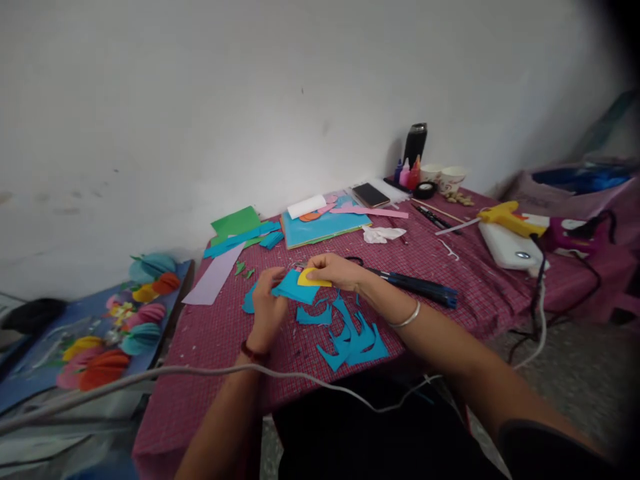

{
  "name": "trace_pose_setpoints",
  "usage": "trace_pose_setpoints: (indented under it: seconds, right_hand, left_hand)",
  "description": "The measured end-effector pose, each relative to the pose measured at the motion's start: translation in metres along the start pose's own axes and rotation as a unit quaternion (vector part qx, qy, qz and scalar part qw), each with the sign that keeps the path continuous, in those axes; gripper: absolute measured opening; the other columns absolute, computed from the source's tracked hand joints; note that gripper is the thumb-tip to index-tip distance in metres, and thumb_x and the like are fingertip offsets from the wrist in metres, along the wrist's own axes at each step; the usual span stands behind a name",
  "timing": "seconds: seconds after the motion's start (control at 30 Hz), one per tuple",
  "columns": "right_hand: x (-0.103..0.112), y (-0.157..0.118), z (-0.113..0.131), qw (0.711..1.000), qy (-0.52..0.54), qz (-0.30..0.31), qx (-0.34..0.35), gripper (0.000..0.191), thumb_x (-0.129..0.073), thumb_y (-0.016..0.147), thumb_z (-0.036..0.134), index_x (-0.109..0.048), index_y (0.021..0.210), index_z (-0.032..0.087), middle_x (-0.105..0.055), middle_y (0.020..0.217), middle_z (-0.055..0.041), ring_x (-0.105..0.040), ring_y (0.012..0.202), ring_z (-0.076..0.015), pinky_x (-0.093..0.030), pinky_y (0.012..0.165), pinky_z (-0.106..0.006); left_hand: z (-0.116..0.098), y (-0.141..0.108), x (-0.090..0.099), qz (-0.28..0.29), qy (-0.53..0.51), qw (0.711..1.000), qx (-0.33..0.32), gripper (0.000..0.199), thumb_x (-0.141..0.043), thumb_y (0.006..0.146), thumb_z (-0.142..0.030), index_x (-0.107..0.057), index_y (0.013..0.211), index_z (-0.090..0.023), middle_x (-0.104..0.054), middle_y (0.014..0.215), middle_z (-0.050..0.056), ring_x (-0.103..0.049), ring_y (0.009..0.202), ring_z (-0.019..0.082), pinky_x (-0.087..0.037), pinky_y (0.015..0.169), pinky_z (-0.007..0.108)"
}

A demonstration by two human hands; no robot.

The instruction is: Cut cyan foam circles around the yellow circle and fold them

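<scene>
My left hand [271, 301] grips the left edge of a piece of blue paper [295, 288], held a little above the table. Between the fingers and thumb of my right hand [335, 270] is a yellow paper piece [313, 279] with a rounded edge, lying over the upper right part of the blue paper. Blue paper scraps [353, 340] with curved cuts lie on the tablecloth just below my hands. Another bit of blue paper [249, 300] shows behind my left hand, partly hidden by it.
Beyond my hands lies a stack of coloured sheets [325, 230]. A yellow glue gun [510, 217] rests on a white box [505, 247] at right. A white cable [300, 373] crosses in front of the table. Paper ornaments [145, 317] sit on a blue surface at left.
</scene>
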State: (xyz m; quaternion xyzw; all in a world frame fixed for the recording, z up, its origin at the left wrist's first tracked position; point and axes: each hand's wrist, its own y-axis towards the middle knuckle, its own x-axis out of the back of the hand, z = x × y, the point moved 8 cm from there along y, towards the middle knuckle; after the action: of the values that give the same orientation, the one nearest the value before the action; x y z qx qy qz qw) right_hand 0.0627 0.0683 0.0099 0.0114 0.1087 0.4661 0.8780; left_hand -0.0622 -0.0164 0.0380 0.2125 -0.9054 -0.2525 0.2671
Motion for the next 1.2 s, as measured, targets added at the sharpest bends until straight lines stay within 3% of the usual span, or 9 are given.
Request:
trace_pose_setpoints:
  seconds: [0.07, 0.13, 0.23, 0.37, 0.57, 0.73, 1.0, 1.1, 1.2]
  right_hand:
    - [0.002, -0.001, 0.003, 1.000, 0.000, -0.010, 0.007, 0.028, -0.072, 0.067, 0.035, -0.053, 0.065, 0.014, -0.049, 0.054, 0.0074, -0.037, 0.045, -0.0043, -0.025, 0.043, -0.018]
    - [0.004, -0.001, 0.005, 1.000, -0.002, -0.018, 0.006, 0.029, -0.072, 0.067, 0.037, -0.053, 0.067, 0.015, -0.050, 0.056, 0.0067, -0.039, 0.046, -0.0050, -0.026, 0.043, -0.018]
    - [0.005, -0.002, 0.006, 1.000, -0.010, -0.019, 0.000, 0.029, -0.072, 0.067, 0.038, -0.055, 0.069, 0.015, -0.052, 0.058, 0.0054, -0.041, 0.047, -0.0059, -0.028, 0.044, -0.018]
    - [0.005, -0.004, 0.006, 1.000, -0.010, -0.014, -0.005, 0.027, -0.072, 0.069, 0.037, -0.057, 0.071, 0.014, -0.055, 0.060, 0.0044, -0.043, 0.048, -0.0063, -0.029, 0.045, -0.019]
    - [0.006, -0.003, 0.005, 1.000, -0.009, -0.025, -0.009, 0.029, -0.074, 0.066, 0.038, -0.058, 0.071, 0.015, -0.056, 0.060, 0.0041, -0.046, 0.049, -0.0070, -0.031, 0.046, -0.019]
    - [0.005, -0.002, 0.001, 1.000, -0.019, -0.017, -0.015, 0.031, -0.074, 0.066, 0.040, -0.058, 0.072, 0.015, -0.056, 0.060, 0.0038, -0.044, 0.048, -0.0067, -0.031, 0.045, -0.019]
    - [0.004, -0.006, 0.011, 0.992, -0.123, -0.030, -0.002, 0.022, -0.065, 0.073, 0.036, -0.059, 0.075, 0.015, -0.054, 0.061, 0.0035, -0.044, 0.050, -0.0077, -0.031, 0.047, -0.020]
    - [0.000, -0.006, 0.020, 0.974, -0.224, -0.033, 0.031, 0.013, -0.061, 0.076, 0.028, -0.060, 0.075, 0.015, -0.056, 0.067, 0.0014, -0.047, 0.056, -0.0100, -0.034, 0.051, -0.021]
    - [-0.006, -0.007, 0.032, 0.940, -0.317, -0.039, 0.122, 0.006, -0.059, 0.076, 0.018, -0.062, 0.071, 0.016, -0.059, 0.085, -0.0033, -0.056, 0.078, -0.0152, -0.043, 0.068, -0.027]
  left_hand:
    - [0.021, -0.001, 0.000, -0.011, -0.191, 0.970, 0.151, 0.017, -0.061, 0.076, -0.031, -0.059, 0.088, -0.019, -0.064, 0.083, 0.003, -0.060, 0.075, 0.016, -0.049, 0.068, 0.029]
    - [0.032, -0.007, -0.014, 0.036, -0.348, 0.898, 0.266, 0.028, -0.059, 0.077, -0.045, -0.058, 0.078, -0.017, -0.062, 0.068, 0.001, -0.058, 0.061, 0.013, -0.048, 0.056, 0.026]
    - [0.031, -0.013, -0.023, 0.080, -0.429, 0.846, 0.306, 0.027, -0.070, 0.069, -0.040, -0.058, 0.071, -0.016, -0.058, 0.058, -0.003, -0.054, 0.050, 0.010, -0.044, 0.046, 0.020]
    - [0.028, -0.016, -0.025, 0.096, -0.400, 0.869, 0.275, 0.022, -0.077, 0.062, -0.021, -0.057, 0.069, -0.016, -0.058, 0.056, -0.005, -0.053, 0.048, 0.006, -0.042, 0.047, 0.016]
    - [0.019, -0.016, -0.030, 0.138, -0.361, 0.898, 0.209, 0.018, -0.074, 0.068, -0.019, -0.058, 0.076, -0.016, -0.061, 0.060, -0.003, -0.055, 0.053, 0.008, -0.044, 0.053, 0.019]
    - [0.015, -0.019, -0.032, 0.152, -0.370, 0.895, 0.197, 0.023, -0.076, 0.065, -0.018, -0.057, 0.078, -0.016, -0.063, 0.068, -0.002, -0.057, 0.060, 0.009, -0.045, 0.058, 0.021]
    - [0.027, -0.021, -0.032, 0.131, -0.387, 0.862, 0.301, 0.037, -0.054, 0.078, -0.054, -0.055, 0.070, -0.018, -0.055, 0.054, -0.001, -0.051, 0.044, 0.012, -0.038, 0.039, 0.022]
    - [0.033, -0.020, -0.031, 0.135, -0.322, 0.886, 0.304, 0.030, -0.065, 0.073, -0.044, -0.055, 0.065, -0.017, -0.048, 0.048, -0.004, -0.041, 0.040, 0.007, -0.029, 0.038, 0.019]
    - [0.036, -0.015, -0.028, 0.115, -0.238, 0.930, 0.256, 0.021, -0.071, 0.068, -0.030, -0.058, 0.060, -0.015, -0.046, 0.050, -0.005, -0.036, 0.045, 0.006, -0.028, 0.043, 0.019]
